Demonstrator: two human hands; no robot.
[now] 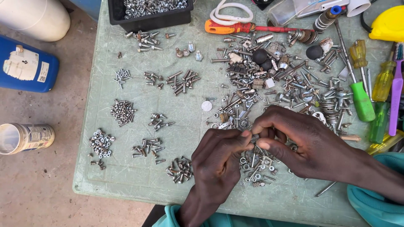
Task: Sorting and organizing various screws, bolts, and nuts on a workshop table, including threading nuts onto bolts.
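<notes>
My left hand (219, 162) and my right hand (301, 141) meet over the near middle of a pale green table (126, 176). Their fingertips pinch one small metal part (255, 138) between them; its exact kind is too small to tell. Directly under the hands lies a loose heap of washers, nuts and screws (256, 166). A much bigger mixed heap of metal hardware (273, 80) spreads beyond the hands toward the far right.
Sorted little piles of screws (122, 111) and nuts (101, 143) dot the table's left half. A black bin of screws (149, 10) stands at the far edge. Screwdrivers (362, 98) lie at right. A blue canister (25, 65) and a tin can (25, 136) rest on the floor.
</notes>
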